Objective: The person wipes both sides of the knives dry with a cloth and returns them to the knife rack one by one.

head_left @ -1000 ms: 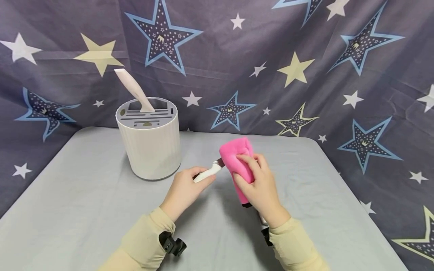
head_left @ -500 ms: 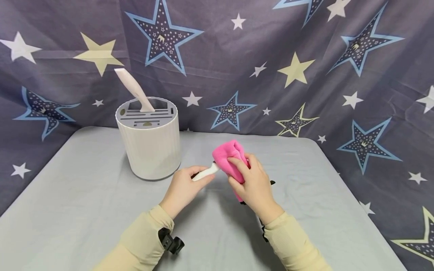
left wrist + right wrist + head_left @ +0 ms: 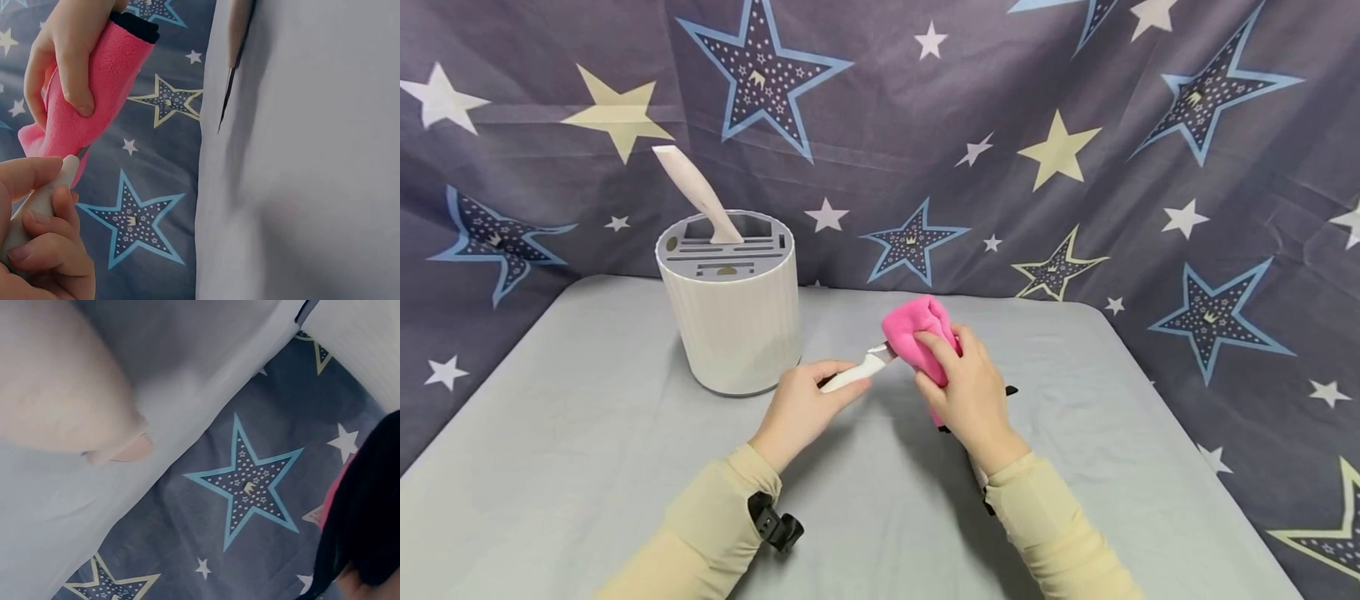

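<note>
While the left hand [image 3: 797, 407] pinches a white-handled knife [image 3: 852, 373] above the table [image 3: 587, 433], near the knife block [image 3: 733, 333], the right hand [image 3: 972, 402] grips a pink cloth [image 3: 917, 323] covering most of the blade [image 3: 891, 353].

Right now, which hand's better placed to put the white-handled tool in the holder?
Left hand, likely: it grips the tool's handle and is nearer the slotted holder; right hand holds the pink cloth.

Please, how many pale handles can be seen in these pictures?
3: the first handle held in the left hand, the second handle leaning up from the holder, and the third handle on the table, partly behind the right sleeve. Others may be hidden.
</note>
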Demonstrator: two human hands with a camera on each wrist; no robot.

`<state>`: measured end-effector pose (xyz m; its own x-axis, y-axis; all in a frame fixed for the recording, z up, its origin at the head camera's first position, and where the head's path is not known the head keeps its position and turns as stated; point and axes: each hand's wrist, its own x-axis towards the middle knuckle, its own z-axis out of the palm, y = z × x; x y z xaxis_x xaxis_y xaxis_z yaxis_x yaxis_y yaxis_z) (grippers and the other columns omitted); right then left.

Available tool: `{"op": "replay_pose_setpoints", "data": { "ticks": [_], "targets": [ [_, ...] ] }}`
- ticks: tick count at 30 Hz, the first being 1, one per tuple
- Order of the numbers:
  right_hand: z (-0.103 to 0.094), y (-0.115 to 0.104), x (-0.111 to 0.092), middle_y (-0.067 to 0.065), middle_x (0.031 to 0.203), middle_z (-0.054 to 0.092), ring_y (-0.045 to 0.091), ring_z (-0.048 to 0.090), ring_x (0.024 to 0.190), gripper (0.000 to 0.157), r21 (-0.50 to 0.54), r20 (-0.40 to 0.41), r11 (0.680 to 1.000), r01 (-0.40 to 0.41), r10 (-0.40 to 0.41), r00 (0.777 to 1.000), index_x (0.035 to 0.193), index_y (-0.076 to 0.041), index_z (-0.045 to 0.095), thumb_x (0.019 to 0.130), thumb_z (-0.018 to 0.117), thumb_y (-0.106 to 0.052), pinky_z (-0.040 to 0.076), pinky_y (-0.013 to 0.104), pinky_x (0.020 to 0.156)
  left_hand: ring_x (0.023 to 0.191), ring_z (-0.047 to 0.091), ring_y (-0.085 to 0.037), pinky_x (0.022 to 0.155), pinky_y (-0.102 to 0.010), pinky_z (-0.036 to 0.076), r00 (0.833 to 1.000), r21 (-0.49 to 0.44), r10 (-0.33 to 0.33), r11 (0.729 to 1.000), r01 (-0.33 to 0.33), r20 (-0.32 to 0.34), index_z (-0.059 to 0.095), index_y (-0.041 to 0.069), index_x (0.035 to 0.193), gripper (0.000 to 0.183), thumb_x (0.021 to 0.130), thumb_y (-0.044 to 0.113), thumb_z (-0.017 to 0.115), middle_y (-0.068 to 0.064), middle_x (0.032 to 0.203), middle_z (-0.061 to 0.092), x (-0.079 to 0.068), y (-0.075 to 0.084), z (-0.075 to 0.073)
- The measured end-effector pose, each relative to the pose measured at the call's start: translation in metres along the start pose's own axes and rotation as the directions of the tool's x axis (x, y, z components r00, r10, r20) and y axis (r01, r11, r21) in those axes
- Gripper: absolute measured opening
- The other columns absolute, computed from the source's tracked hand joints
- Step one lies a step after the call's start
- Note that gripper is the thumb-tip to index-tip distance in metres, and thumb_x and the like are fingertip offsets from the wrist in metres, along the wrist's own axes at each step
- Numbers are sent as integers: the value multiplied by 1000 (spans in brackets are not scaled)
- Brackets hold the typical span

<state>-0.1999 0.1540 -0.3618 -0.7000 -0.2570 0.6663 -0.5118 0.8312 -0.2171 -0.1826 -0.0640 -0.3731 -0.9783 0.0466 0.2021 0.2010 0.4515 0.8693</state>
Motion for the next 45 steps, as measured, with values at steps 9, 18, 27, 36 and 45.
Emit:
{"op": "replay_pose_setpoints", "data": {
  "ticks": [9, 18, 27, 36, 45],
  "targets": [
    [6, 12, 4, 16, 114, 56, 36, 59, 97, 44, -9, 30, 997, -81, 82, 996, 123, -19, 66, 80, 73, -14, 53, 52, 65, 80, 61, -12, 71, -25, 48, 1000, 1, -25, 1000, 25, -4, 78, 19, 105, 24, 83, 27, 79, 1, 96, 76, 0, -7, 1],
    [11, 8, 6, 18, 112, 56, 38, 59, 98, 46, -4, 34, 994, -110, 110, 993, 124, -16, 65, 79, 72, -15, 52, 52, 72, 79, 61, -13, 71, -26, 48, 999, -8, -34, 999, 34, -1, 78, 18, 106, 25, 83, 27, 79, -1, 98, 76, 3, -6, 0],
    [12, -9, 6, 17, 111, 55, 35, 58, 93, 46, -5, 30, 999, -42, 42, 999, 125, -15, 64, 80, 72, -15, 53, 48, 67, 82, 62, -16, 71, -27, 49, 999, 20, -31, 999, 32, -25, 77, 16, 110, 30, 83, 30, 78, -3, 100, 76, 7, -4, 1],
    [18, -22, 1, 17, 108, 56, 34, 58, 90, 43, -6, 0, 999, 50, -50, 999, 122, -16, 63, 80, 72, -14, 53, 45, 61, 82, 62, -17, 71, -27, 48, 999, 19, -18, 1000, 19, -38, 77, 13, 109, 30, 84, 30, 78, -4, 99, 76, 7, -5, 1],
    [18, -25, -1, 16, 109, 57, 33, 59, 93, 44, -11, 6, 1000, 29, -29, 1000, 122, -17, 64, 79, 73, -14, 54, 45, 59, 83, 62, -17, 72, -27, 49, 999, 6, -24, 1000, 24, -42, 77, 13, 109, 30, 84, 28, 78, -5, 100, 76, 5, -4, 1]
  ]
}}
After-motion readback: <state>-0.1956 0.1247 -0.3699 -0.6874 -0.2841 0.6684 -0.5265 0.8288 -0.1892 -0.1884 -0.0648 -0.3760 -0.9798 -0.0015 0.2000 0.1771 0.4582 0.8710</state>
